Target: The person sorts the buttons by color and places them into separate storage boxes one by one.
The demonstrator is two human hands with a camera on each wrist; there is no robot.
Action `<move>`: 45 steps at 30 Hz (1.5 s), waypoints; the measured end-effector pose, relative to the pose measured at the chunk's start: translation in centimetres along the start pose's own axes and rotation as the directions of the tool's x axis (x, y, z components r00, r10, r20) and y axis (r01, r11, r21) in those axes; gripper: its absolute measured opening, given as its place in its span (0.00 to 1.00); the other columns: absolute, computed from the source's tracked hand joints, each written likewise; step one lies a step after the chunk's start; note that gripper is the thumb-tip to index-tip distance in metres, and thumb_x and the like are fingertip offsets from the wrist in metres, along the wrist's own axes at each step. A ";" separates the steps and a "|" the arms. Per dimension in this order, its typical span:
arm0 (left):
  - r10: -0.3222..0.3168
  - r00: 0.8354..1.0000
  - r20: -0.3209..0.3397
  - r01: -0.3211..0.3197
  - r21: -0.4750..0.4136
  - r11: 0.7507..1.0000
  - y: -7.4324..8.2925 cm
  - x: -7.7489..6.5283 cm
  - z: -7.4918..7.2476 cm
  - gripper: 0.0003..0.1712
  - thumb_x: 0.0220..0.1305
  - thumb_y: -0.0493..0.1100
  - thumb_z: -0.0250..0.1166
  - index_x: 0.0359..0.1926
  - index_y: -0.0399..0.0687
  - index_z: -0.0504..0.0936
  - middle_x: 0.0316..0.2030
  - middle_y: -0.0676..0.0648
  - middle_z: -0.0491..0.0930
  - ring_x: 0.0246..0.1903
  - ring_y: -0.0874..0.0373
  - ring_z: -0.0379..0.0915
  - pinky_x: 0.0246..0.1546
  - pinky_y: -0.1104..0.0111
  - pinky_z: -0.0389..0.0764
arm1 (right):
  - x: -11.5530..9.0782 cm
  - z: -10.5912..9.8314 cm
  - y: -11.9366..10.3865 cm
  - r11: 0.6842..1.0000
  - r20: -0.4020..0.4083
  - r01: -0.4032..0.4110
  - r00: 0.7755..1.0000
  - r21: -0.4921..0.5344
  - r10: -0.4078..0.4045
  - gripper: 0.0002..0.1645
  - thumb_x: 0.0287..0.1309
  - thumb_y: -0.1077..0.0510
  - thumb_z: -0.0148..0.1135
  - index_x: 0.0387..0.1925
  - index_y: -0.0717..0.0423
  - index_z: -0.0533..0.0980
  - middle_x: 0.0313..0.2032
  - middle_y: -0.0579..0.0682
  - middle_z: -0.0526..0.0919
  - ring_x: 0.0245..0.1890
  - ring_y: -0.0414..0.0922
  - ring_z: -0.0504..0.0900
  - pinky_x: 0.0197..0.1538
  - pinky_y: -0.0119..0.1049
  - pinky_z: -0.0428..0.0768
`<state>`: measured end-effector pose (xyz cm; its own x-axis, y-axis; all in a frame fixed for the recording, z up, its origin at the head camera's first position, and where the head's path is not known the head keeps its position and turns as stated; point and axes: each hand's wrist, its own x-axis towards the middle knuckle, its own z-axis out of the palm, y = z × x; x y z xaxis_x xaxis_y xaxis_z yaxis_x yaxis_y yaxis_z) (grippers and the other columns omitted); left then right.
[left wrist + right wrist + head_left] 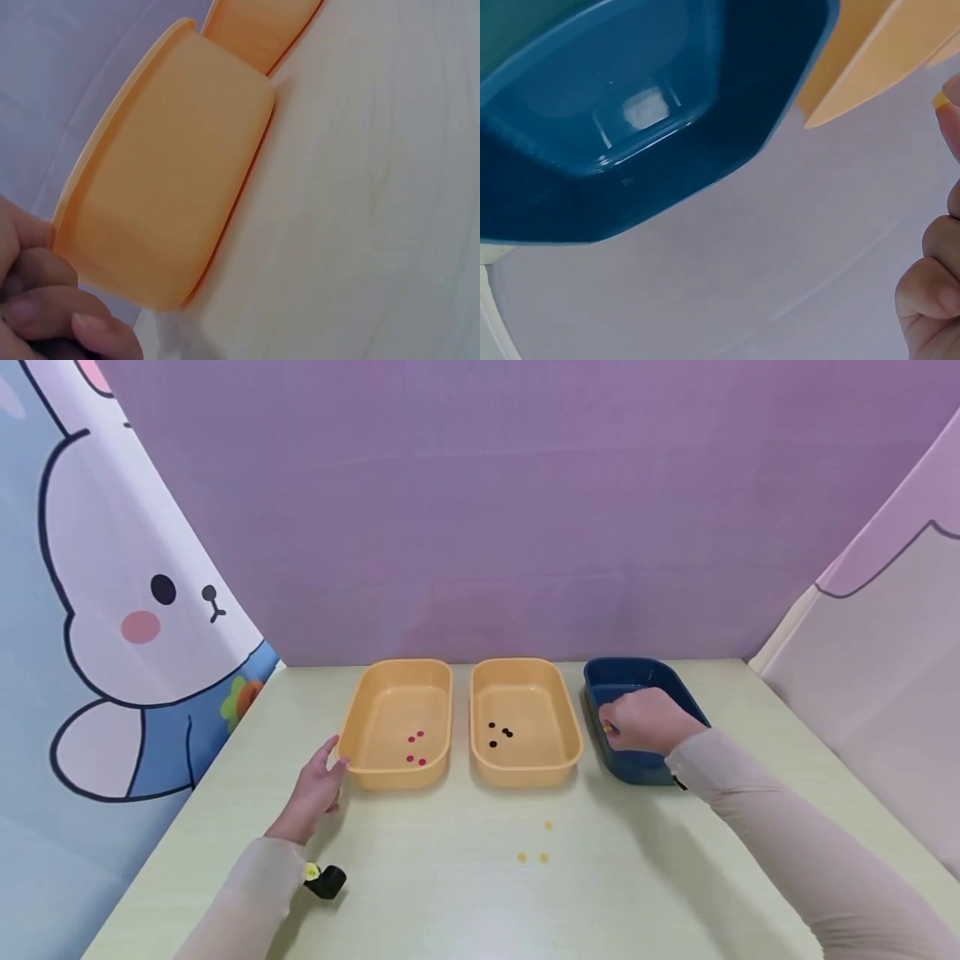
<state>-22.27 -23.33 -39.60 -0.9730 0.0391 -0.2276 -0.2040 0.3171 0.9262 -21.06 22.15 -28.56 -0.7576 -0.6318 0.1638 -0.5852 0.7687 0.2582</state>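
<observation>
Placement matters: my right hand [647, 720] pinches a yellow piece [940, 99], seemingly over the left side of the blue bin [633, 768]; I should release it low, further inside. My left hand [311, 793], fingers loose, touches the leftmost orange bin [393, 779].

Head view: from above, facing far and down. Left and right wrist views: close, tilted, sharing with it the left yellow tray [386, 714] and blue tray [637, 770] respectively.
</observation>
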 end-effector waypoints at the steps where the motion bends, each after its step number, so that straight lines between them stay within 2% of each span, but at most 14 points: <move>1: -0.002 1.000 -0.003 0.002 0.015 1.000 0.0 0.0 0.0 0.35 0.76 0.44 0.43 0.76 0.47 0.39 0.12 0.56 0.56 0.10 0.64 0.53 0.17 0.71 0.67 | -0.1 0.0 0.1 1.000 0.001 -0.005 1.000 0.001 0.005 0.12 0.42 0.65 0.63 0.16 0.48 0.70 0.12 0.37 0.62 0.13 0.36 0.59 0.18 0.32 0.66; 6: -0.005 1.000 -0.004 0.005 0.022 1.000 -0.1 0.1 0.0 0.34 0.76 0.45 0.42 0.76 0.47 0.39 0.12 0.56 0.57 0.10 0.64 0.54 0.16 0.71 0.66 | -0.4 -0.1 0.4 1.000 -0.025 0.001 1.000 0.007 -0.001 0.13 0.41 0.66 0.62 0.15 0.48 0.69 0.12 0.37 0.59 0.13 0.35 0.56 0.17 0.31 0.61; 11: -0.019 1.000 0.013 0.019 -0.012 1.000 0.0 0.1 0.0 0.34 0.77 0.45 0.41 0.76 0.48 0.37 0.12 0.56 0.58 0.10 0.64 0.53 0.17 0.71 0.65 | -0.6 -0.2 0.5 1.000 -0.037 0.004 0.999 -0.006 -0.005 0.12 0.42 0.66 0.63 0.15 0.49 0.70 0.11 0.37 0.59 0.13 0.35 0.56 0.17 0.31 0.62; 15: -0.017 1.000 0.015 0.016 0.004 1.000 0.1 0.2 0.1 0.34 0.76 0.45 0.41 0.76 0.48 0.38 0.11 0.56 0.57 0.10 0.64 0.53 0.17 0.71 0.66 | -1.0 0.1 1.3 1.000 -0.052 0.015 0.999 0.002 -0.015 0.11 0.42 0.66 0.63 0.16 0.49 0.71 0.11 0.37 0.60 0.13 0.34 0.55 0.16 0.31 0.61; 19: 0.004 1.000 0.008 -0.004 0.008 1.000 0.0 0.3 0.0 0.34 0.76 0.44 0.42 0.76 0.47 0.39 0.11 0.56 0.57 0.10 0.64 0.54 0.17 0.71 0.66 | -1.2 0.9 2.7 0.998 -0.156 0.053 0.986 -0.018 -0.055 0.11 0.39 0.66 0.64 0.17 0.48 0.71 0.12 0.37 0.64 0.12 0.34 0.55 0.16 0.32 0.62; 22: 0.009 1.000 0.008 -0.009 0.007 1.000 -0.1 0.4 0.0 0.34 0.76 0.44 0.42 0.76 0.46 0.39 0.12 0.55 0.57 0.10 0.64 0.53 0.16 0.72 0.65 | -1.4 1.8 3.7 0.995 -0.259 0.084 0.961 -0.048 -0.094 0.11 0.36 0.65 0.65 0.17 0.49 0.72 0.13 0.37 0.68 0.11 0.33 0.57 0.16 0.32 0.65; 25: 0.008 1.000 0.007 -0.009 0.010 1.000 -0.1 0.4 0.0 0.34 0.76 0.44 0.42 0.76 0.46 0.39 0.12 0.55 0.57 0.09 0.64 0.53 0.15 0.72 0.64 | -1.7 2.5 4.3 0.993 -0.310 0.097 0.944 -0.063 -0.112 0.12 0.35 0.65 0.66 0.17 0.49 0.71 0.13 0.37 0.68 0.11 0.32 0.58 0.15 0.33 0.65; 32: 0.005 1.000 0.008 -0.005 0.011 1.000 -0.2 0.4 0.1 0.34 0.76 0.44 0.42 0.76 0.45 0.38 0.12 0.55 0.58 0.09 0.64 0.53 0.14 0.72 0.62 | -1.8 3.0 4.8 0.996 -0.307 0.077 0.947 -0.052 -0.090 0.10 0.36 0.66 0.66 0.19 0.50 0.73 0.11 0.38 0.66 0.10 0.33 0.56 0.15 0.33 0.64; 39: 0.012 1.000 0.013 -0.012 0.020 1.000 -0.4 0.5 0.2 0.34 0.76 0.43 0.43 0.76 0.44 0.40 0.12 0.55 0.56 0.09 0.65 0.52 0.14 0.73 0.61 | -1.3 3.5 5.2 0.993 -0.308 0.092 0.945 -0.068 -0.108 0.09 0.38 0.65 0.66 0.20 0.51 0.74 0.11 0.38 0.64 0.11 0.32 0.54 0.15 0.31 0.64; 45: 0.006 1.000 -0.001 -0.006 -0.058 0.998 0.0 0.2 -0.1 0.34 0.75 0.42 0.46 0.75 0.42 0.44 0.11 0.57 0.55 0.10 0.66 0.50 0.14 0.74 0.59 | -0.8 3.4 5.3 0.997 -0.273 0.068 0.959 -0.047 -0.078 0.06 0.39 0.64 0.65 0.22 0.53 0.76 0.12 0.39 0.67 0.12 0.31 0.55 0.15 0.33 0.66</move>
<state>-22.44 -23.37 -39.60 -0.9743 0.0403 -0.2214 -0.2036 0.2611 0.9436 -24.51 27.08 -30.55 -0.6016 -0.6932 0.3968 -0.6213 0.7183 0.3129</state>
